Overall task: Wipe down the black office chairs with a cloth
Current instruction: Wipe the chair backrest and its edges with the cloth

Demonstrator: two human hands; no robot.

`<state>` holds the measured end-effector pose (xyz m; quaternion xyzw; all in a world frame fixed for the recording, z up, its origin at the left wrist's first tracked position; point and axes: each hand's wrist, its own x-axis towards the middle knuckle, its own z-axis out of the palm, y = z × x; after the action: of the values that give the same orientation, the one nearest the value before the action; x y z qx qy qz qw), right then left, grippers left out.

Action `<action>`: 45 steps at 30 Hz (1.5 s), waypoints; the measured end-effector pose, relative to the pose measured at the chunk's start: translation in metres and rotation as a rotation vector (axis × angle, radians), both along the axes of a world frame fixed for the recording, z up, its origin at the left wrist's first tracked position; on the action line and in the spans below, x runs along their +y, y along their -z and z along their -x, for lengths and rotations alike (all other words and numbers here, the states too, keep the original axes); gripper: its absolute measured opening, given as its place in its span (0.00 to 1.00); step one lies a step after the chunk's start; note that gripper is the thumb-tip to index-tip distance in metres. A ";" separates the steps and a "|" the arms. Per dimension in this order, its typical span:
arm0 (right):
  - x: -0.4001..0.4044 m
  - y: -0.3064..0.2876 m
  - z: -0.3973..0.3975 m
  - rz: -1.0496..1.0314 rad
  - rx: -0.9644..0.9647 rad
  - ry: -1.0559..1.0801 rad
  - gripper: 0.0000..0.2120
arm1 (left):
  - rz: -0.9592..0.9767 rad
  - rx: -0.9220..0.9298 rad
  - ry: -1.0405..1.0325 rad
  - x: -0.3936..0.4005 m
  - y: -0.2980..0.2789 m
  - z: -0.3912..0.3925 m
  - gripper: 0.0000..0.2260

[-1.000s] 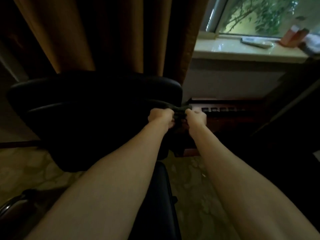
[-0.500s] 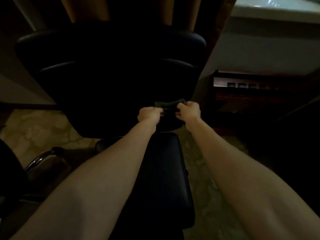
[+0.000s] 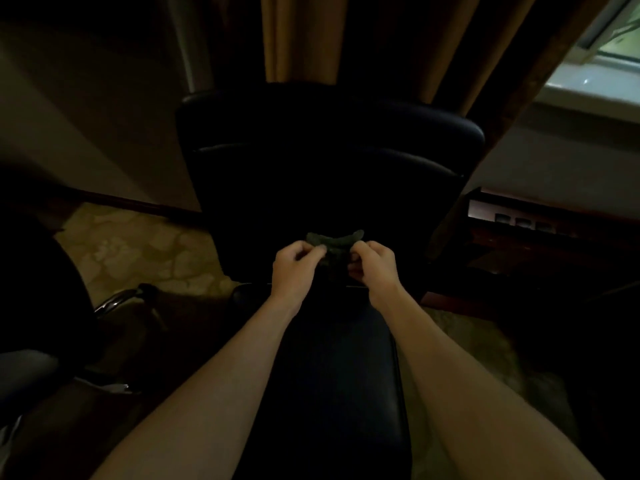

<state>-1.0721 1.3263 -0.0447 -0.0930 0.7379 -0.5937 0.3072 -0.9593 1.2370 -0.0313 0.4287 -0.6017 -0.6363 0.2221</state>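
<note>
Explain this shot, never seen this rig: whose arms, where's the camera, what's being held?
There is no machine here. A person wears one wide-angle camera on the head, looking forward and down, so the two bare arms are their own. The left hand and right hand each pinch an end of a small dark cloth, bunched between them. Below and behind it is a black office chair: backrest ahead, seat under the forearms. The cloth seems raised, but the dim light hides any contact. Brown curtains hang behind; a window sill shows at upper right.

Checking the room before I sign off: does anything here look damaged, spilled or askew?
Nothing stands out. Both hands, left hand and right hand, pinch a dark cloth above the black chair; the dim light hides fine detail.
</note>
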 end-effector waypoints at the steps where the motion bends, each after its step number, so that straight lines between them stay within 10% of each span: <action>1: -0.006 -0.004 -0.010 -0.003 0.019 -0.016 0.12 | 0.011 0.026 0.003 -0.007 -0.003 -0.010 0.14; 6: -0.039 -0.025 -0.061 0.027 0.074 -0.091 0.10 | -0.084 0.174 0.000 -0.045 -0.019 -0.061 0.10; 12: -0.084 -0.036 -0.119 0.166 -0.288 -0.118 0.12 | -0.400 0.290 -0.039 -0.090 -0.026 -0.119 0.14; 18: -0.126 -0.044 -0.177 0.065 -0.382 -0.058 0.23 | -0.628 0.180 -0.145 -0.133 -0.036 -0.187 0.21; 21: -0.144 -0.053 -0.197 0.055 -0.381 -0.176 0.14 | -0.701 0.113 -0.169 -0.145 -0.044 -0.225 0.16; 35: -0.165 -0.092 -0.311 -0.046 -0.203 -0.594 0.10 | -0.219 -0.143 -0.386 -0.096 -0.099 -0.357 0.09; 45: -0.181 -0.122 -0.387 0.035 -0.078 -0.694 0.07 | -0.181 0.024 -0.413 -0.110 -0.121 -0.433 0.10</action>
<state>-0.6849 1.1457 0.0775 -0.3205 0.6399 -0.4695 0.5171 -0.5261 1.1273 0.0898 0.5531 -0.4389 -0.6341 0.3153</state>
